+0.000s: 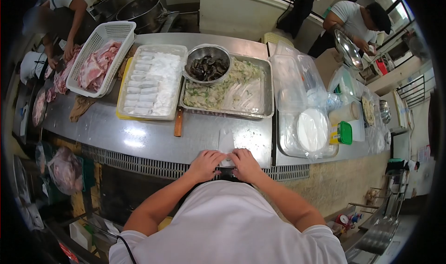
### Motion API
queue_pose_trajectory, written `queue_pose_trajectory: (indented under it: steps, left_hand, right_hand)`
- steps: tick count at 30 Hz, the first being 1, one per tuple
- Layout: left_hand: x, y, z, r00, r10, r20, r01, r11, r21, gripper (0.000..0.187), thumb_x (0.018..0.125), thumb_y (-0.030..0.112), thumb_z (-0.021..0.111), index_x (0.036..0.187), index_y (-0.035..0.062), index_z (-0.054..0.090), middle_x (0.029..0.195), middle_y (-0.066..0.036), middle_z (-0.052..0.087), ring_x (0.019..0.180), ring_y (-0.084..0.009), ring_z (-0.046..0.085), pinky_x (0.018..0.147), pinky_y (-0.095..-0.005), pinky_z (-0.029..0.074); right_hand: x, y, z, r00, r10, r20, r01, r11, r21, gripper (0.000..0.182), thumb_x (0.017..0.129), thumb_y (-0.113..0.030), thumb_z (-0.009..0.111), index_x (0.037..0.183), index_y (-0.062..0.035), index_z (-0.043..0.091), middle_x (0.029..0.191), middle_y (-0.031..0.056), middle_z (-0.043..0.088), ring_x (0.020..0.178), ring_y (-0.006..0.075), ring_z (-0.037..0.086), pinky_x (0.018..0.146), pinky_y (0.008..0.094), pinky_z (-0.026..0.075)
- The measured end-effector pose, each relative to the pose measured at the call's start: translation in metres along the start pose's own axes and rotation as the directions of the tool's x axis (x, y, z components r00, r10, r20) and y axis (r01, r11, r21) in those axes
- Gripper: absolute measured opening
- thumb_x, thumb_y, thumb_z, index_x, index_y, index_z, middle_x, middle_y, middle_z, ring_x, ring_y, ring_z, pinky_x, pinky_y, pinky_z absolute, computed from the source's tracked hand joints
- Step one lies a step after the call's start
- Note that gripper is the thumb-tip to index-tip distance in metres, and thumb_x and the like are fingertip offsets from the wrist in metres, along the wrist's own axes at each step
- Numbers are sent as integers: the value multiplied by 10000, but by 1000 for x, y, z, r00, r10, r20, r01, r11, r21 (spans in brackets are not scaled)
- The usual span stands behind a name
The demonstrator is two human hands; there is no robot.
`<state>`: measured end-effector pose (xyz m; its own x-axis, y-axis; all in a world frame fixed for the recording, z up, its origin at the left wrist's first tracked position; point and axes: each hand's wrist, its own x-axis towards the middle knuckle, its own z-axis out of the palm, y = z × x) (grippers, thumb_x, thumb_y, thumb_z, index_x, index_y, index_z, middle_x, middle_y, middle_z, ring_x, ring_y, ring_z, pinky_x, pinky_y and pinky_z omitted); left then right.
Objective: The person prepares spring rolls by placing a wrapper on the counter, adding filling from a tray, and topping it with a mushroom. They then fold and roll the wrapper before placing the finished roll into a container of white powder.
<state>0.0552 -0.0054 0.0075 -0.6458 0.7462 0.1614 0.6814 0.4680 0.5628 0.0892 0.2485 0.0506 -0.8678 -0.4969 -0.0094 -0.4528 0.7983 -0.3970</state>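
At the front edge of the steel table, my left hand (207, 165) and my right hand (245, 164) hold the near end of a thin white wrapper (226, 141) from both sides, fingers pressed together. The wrapper lies flat beyond my fingertips. What is inside its near end is hidden. Ahead of my hands is a steel tray (273, 90) of greenish chopped filling (248, 71), with a steel bowl (207, 64) of dark pieces at its back left. A white tray (179, 97) holds rows of white rolls (139, 91). A wooden handle (178, 123) sticks out between the trays.
A white basket (96, 95) of raw meat stands at the left, beside a person's arms (74, 29). At the right are clear plastic containers (285, 78), a round white stack (312, 130) and a green-lidded tub (344, 132). Another person (346, 18) is at the back right.
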Motion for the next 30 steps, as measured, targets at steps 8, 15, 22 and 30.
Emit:
queue_pose_trajectory:
  steps: [8,15,22,30]
  left_hand:
    - [2,-3,20,955,43,-293,-69,995,-78,402,822,119,847,1216,109,771,1205,-46,770,1177,-297,699,990,-448,542]
    - [27,-3,22,947,-165,-276,140,984,-109,139,956,205,788,1065,132,836,1028,-59,737,1005,-320,659,897,-473,528]
    - [62,-9,2,928,-371,-30,368,927,-68,141,930,232,801,997,112,834,999,-91,715,1049,-357,653,939,-491,519]
    - [43,-16,-7,983,-17,-183,-9,990,-141,261,875,126,826,1130,93,781,1110,-105,721,1061,-354,670,949,-475,533]
  right_hand:
    - [-11,3,21,981,-4,-192,19,997,75,427,865,-118,835,1265,-64,698,1131,145,687,1090,358,640,1033,495,494]
    - [8,5,32,951,229,-208,-199,968,155,285,889,-99,817,1164,-57,752,1066,141,686,1020,350,645,929,479,502]
    - [9,-8,23,960,94,-264,-86,995,45,284,893,-109,773,1166,-47,726,1094,132,643,1038,348,619,912,457,501]
    - [19,7,23,982,32,-185,-49,995,-85,273,914,-116,736,1163,-20,677,1090,140,646,1046,350,620,920,465,507]
